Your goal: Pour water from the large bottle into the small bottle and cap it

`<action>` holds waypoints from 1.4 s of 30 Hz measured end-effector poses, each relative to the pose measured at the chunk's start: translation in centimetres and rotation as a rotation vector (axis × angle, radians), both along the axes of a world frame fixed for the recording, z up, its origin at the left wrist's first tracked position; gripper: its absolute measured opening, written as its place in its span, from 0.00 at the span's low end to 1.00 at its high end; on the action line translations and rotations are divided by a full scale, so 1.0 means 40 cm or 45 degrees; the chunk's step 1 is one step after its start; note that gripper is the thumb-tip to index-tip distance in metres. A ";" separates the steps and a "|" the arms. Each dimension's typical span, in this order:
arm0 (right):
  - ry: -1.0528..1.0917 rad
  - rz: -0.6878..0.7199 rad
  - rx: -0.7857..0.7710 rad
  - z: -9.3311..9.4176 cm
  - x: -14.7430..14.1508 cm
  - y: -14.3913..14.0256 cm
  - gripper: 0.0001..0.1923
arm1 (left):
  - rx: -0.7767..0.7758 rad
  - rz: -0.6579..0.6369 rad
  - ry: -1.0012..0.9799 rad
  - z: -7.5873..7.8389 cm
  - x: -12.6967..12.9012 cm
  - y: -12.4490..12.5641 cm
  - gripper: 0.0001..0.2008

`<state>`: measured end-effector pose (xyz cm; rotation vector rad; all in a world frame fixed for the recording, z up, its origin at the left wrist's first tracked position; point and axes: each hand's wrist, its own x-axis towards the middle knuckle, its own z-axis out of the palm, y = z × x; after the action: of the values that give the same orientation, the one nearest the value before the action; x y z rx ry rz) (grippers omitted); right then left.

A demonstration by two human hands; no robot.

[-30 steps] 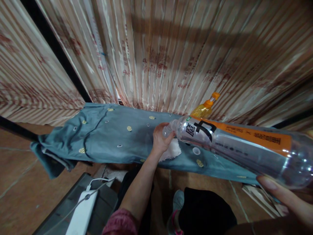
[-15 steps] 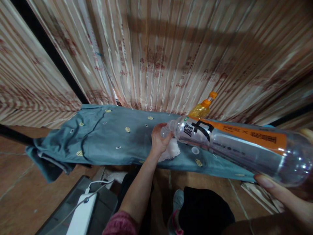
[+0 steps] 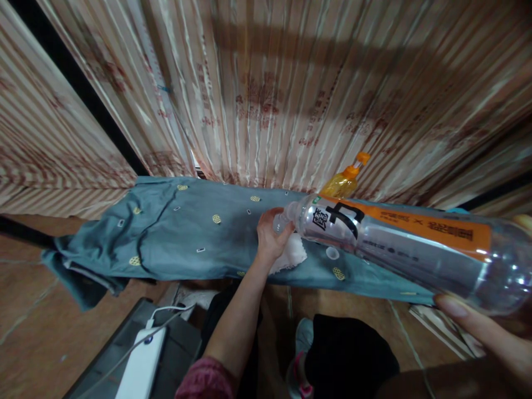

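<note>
My right hand [image 3: 486, 338] grips the base of a large clear plastic bottle [image 3: 399, 244] with an orange label, held nearly on its side, neck pointing left. My left hand [image 3: 271, 235] is cupped under the open neck of the bottle and holds a white cloth [image 3: 294, 254] against the blue-grey patterned garment [image 3: 183, 233] spread over a narrow surface. A white bottle cap [image 3: 332, 254] lies on the garment just right of the cloth.
A yellow bottle with an orange spout [image 3: 344, 180] stands behind, against a striped curtain [image 3: 266, 88]. A white power bank with a cable [image 3: 141, 366] lies on a grey box at the lower left. My knees and shoe [image 3: 303, 343] are below.
Both hands and the bottle hold nearly the same pose; only the view has shifted slightly.
</note>
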<state>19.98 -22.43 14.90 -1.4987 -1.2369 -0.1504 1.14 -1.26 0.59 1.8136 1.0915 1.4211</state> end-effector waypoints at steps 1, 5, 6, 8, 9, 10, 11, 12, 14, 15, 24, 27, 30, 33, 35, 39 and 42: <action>-0.006 0.006 0.006 0.000 -0.001 0.001 0.53 | 0.000 0.001 0.000 0.000 0.000 0.000 0.19; -0.029 0.040 0.033 0.001 -0.008 0.002 0.53 | -0.002 0.003 0.009 -0.001 -0.001 0.001 0.19; -0.037 0.039 0.033 0.001 -0.009 0.003 0.53 | -0.005 0.003 0.012 -0.001 -0.002 0.002 0.19; -0.049 0.035 0.038 0.002 -0.012 0.004 0.52 | -0.006 0.001 0.014 -0.001 -0.002 0.002 0.20; -0.057 0.035 0.040 0.003 -0.013 0.004 0.51 | -0.004 0.001 0.012 -0.001 -0.002 0.002 0.20; -0.067 0.033 0.037 0.004 -0.013 0.004 0.52 | -0.003 0.001 0.009 -0.001 -0.002 0.002 0.20; -0.071 0.028 0.030 0.005 -0.012 0.004 0.52 | -0.001 0.001 0.007 -0.001 -0.002 0.002 0.20; -0.076 0.028 0.020 0.006 -0.012 0.003 0.52 | 0.002 -0.001 0.004 -0.002 -0.002 0.002 0.20; -0.072 0.022 0.009 0.006 -0.010 0.001 0.53 | 0.012 -0.001 -0.008 -0.002 -0.001 0.002 0.20; -0.066 0.021 0.011 0.006 -0.009 0.000 0.53 | 0.016 -0.002 -0.012 -0.003 0.000 0.002 0.20; -0.077 -0.001 -0.011 0.005 -0.013 -0.003 0.54 | -0.015 0.009 0.013 -0.002 0.000 -0.001 0.19; -0.075 0.037 0.007 0.004 -0.006 0.001 0.54 | -0.001 0.010 0.008 -0.003 0.000 0.000 0.19; -0.069 0.045 -0.003 0.002 0.001 0.003 0.53 | 0.004 0.011 0.008 -0.005 -0.001 0.001 0.20; -0.091 0.037 -0.011 0.005 0.004 0.000 0.53 | 0.014 0.002 0.003 -0.006 -0.001 0.001 0.20; -0.118 0.044 -0.011 0.008 0.003 -0.002 0.55 | 0.020 -0.005 0.000 -0.005 -0.002 0.001 0.21; -0.103 0.019 -0.014 0.012 -0.006 -0.003 0.53 | -0.001 -0.006 0.009 -0.004 -0.002 -0.001 0.21; -0.094 0.022 0.015 0.010 -0.007 0.002 0.51 | 0.003 -0.001 -0.005 -0.006 -0.001 -0.001 0.21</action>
<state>19.68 -22.34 15.28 -1.4833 -1.3054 -0.2026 1.10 -1.31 0.35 1.8119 1.0879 1.4251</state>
